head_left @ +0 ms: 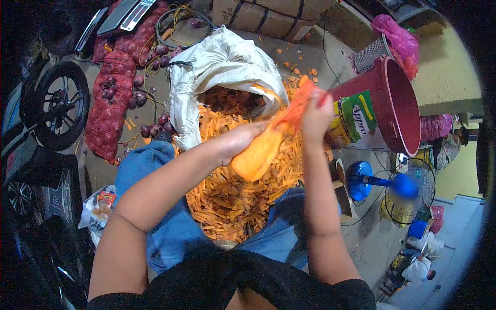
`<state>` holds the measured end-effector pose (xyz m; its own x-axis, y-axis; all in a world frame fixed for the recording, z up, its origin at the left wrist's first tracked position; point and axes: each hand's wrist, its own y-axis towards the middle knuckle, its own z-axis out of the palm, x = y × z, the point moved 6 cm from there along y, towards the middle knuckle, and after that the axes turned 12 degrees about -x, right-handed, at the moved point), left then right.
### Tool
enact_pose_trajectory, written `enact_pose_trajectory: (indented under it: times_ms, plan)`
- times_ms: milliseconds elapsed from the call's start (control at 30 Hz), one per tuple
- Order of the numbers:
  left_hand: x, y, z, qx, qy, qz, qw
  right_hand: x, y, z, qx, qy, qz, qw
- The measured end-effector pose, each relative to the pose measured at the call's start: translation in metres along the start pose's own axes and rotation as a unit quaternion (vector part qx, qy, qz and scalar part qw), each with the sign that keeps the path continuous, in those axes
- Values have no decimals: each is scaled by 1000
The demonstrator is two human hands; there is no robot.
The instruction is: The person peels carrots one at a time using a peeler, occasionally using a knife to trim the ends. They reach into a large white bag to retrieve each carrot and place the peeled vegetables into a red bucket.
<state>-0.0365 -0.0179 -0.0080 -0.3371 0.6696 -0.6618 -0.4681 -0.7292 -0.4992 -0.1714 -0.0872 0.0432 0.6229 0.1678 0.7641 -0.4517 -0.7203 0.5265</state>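
Note:
My left hand [240, 142] is wrapped round the upper end of a large peeled orange vegetable [257, 160], held over a heap of orange peelings [222, 201] between my knees. Up and to the right, my right hand [316, 116] is closed and blurred by motion, with something red in it that I cannot make out. A blurred orange-red streak [294, 111] stretches between the two hands. Just beyond the heap lies a white woven sack [227, 59], its mouth open towards me, with more peelings inside.
A large red bucket [380, 113] lies tilted at the right, near a blue fan [398, 186]. Net sacks of red onions [111, 108] and loose onions are at the left, beside a wheel [58, 103]. Boxes [258, 20] stand behind. A person [417, 269] is far off at the lower right.

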Motion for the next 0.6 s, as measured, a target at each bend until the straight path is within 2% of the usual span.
enact_pose_trajectory:
  times_ms: [33,100,133,167,200,267,333,400,433,500,533,567,600]
  plan:
    - [5,-7,4,-10,13,-24,1000,-31,20,-6,-58,-56,4,997]
    - [7,-12,2,-23,27,-46,998,-66,38,-23,-147,-43,86,984]
    - [8,-11,-3,-34,16,-80,996,-79,39,-26,-130,-1,189,973]
    - [10,-10,-7,-45,4,-113,993,-83,36,-22,-116,106,232,960]
    - [11,-9,-9,-53,-10,-145,988,-52,30,-20,-100,211,271,934]
    - [5,-5,-10,-59,-55,-133,988,5,13,-10,25,262,157,952]
    - [-2,-2,-11,-68,-132,-114,982,46,-22,-4,107,246,128,955]
    - [-3,-2,-8,-53,-124,-105,985,56,-49,0,123,162,40,978]
    - [1,0,-10,-51,-99,-87,990,52,-49,0,123,161,42,978]
    - [9,10,-16,-25,-54,-54,997,43,-37,-1,87,74,-9,993]
    - [10,7,-14,-24,-54,-55,997,24,-20,-4,36,18,-9,999]
    - [14,1,-7,2,-28,-83,996,-3,2,-7,-18,-37,-8,999]
    - [17,-7,0,27,-1,-112,993,-38,24,-13,-61,-33,42,997]
